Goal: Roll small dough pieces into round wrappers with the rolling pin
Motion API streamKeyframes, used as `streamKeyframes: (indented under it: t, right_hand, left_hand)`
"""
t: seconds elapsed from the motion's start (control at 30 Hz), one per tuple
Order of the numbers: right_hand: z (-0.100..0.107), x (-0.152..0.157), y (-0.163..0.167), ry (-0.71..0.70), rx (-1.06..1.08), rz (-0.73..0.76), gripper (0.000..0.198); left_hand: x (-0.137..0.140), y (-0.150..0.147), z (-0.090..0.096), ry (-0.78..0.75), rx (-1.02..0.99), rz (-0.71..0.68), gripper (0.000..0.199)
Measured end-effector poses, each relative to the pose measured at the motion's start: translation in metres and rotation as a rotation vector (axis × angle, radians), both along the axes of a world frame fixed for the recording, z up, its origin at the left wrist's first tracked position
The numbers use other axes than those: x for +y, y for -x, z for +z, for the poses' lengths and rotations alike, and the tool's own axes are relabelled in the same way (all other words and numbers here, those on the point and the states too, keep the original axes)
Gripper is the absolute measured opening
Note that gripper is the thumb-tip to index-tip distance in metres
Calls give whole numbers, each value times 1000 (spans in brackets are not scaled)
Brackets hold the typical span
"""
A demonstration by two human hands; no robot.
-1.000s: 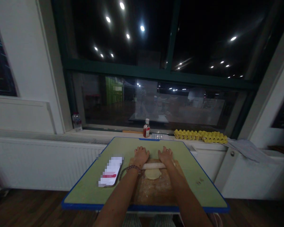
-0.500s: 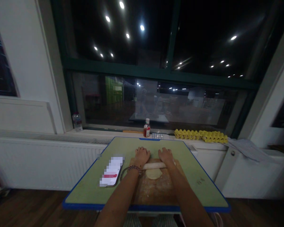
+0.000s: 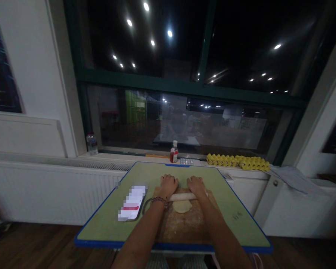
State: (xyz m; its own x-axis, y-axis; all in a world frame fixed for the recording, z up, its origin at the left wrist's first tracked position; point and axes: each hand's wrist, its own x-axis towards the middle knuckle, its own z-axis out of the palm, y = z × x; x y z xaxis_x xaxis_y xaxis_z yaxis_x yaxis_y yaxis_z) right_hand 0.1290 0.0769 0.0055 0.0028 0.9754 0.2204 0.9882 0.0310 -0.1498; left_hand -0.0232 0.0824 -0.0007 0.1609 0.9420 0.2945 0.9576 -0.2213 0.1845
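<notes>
A pale wooden rolling pin (image 3: 182,197) lies crosswise on a floury wooden cutting board (image 3: 184,228). My left hand (image 3: 168,183) bears down on its left part, palm over the pin and fingers bent forward beyond it. On the right part, my right hand (image 3: 196,184) rests the same way. Both hands cover the pin's ends, and the undersides of my fingers are hidden. Just on the near side of the pin, a flat round piece of dough (image 3: 182,206) lies on the board, its far edge against or under the pin.
The board sits on a green folding table (image 3: 106,228) with a blue rim. A phone (image 3: 133,203) lies left of my forearm. Behind, the windowsill holds a small red-labelled bottle (image 3: 174,152), a clear plastic bottle (image 3: 92,144) and yellow egg trays (image 3: 238,161). A radiator (image 3: 53,194) stands at left.
The view has shifted very slightly. My hands, the rolling pin and the dough stay in nearly the same place.
</notes>
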Motion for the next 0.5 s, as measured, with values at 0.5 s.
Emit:
streamKeyframes:
  t: [0.5]
  right_hand:
    - [-23,-25,-7,-254,-3,383,33]
  left_hand:
    - [-18,-1,7,-64,58,-98,34]
